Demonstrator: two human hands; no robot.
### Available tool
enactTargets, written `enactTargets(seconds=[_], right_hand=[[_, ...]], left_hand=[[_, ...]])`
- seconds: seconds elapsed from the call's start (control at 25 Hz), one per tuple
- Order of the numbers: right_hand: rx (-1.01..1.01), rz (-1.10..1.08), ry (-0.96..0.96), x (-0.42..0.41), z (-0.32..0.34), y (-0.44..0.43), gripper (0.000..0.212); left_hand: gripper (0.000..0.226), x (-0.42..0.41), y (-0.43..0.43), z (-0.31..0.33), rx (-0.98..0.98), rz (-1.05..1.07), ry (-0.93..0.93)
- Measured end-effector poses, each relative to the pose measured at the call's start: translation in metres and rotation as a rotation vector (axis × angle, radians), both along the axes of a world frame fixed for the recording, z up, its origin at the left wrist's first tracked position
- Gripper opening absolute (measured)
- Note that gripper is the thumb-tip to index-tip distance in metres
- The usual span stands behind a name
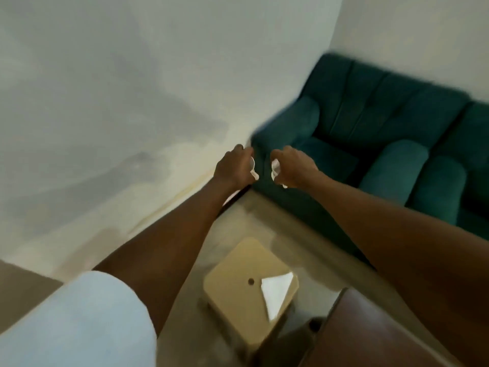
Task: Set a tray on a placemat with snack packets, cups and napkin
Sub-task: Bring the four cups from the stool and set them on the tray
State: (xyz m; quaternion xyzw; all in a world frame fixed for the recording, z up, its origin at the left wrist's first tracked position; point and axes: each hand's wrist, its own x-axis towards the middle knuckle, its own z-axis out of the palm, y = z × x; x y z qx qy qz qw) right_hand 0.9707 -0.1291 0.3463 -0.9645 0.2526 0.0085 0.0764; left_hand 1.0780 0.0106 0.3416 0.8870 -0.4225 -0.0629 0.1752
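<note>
A stool [238, 268] stood on the floor [304, 234] beneath the arms, with a folded sheet [277, 290] on its right corner and a table [370, 337] corner to its right. Behind, a sofa [370, 123] stood against the wall [105, 102]. Before it, the left hand [234, 168] and right hand [297, 166] each held a cup [252, 168].

held white items [275, 168]: mostly hidden, blurred | brown surface [370, 340]: cut off

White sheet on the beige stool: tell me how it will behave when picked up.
The white sheet looks thin and flat, so it is probably light and floppy and would droop from a pinch. It seems to overhang the edge of the stool, so a nudge may slide it off. Blur hides its material; it could be paper or tissue.
</note>
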Motion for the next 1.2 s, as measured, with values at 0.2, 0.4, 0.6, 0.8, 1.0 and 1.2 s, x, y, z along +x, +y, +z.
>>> enactTargets(seconds=[0.2,0.4,0.6,0.8,1.0,1.2], right_hand=[[-0.091,-0.167,-0.172,-0.089,0.165,-0.027,0.034],[-0.187,-0.347,-0.275,-0.246,0.312,-0.042,0.035],[-0.232,-0.469,-0.304,-0.404,0.387,-0.042,0.045],[-0.224,-0.567,-0.27,-0.58,0.397,-0.028,0.05],[-0.21,-0.608,-0.234,-0.714,0.371,-0.021,0.054],[-0.137,-0.706,-0.212,-0.802,0.317,-0.033,0.045]], left_hand=[[0.05,-0.068,-0.032,0.147,-0.123,-0.124,-0.012],[0.059,-0.18,-0.074,0.291,-0.134,-0.341,-0.032],[0.061,-0.32,-0.093,0.366,-0.221,-0.487,-0.052],[0.065,-0.492,-0.097,0.378,-0.193,-0.6,-0.052],[0.063,-0.644,-0.105,0.373,-0.163,-0.673,-0.04],[0.06,-0.744,-0.135,0.329,-0.069,-0.75,-0.042]])
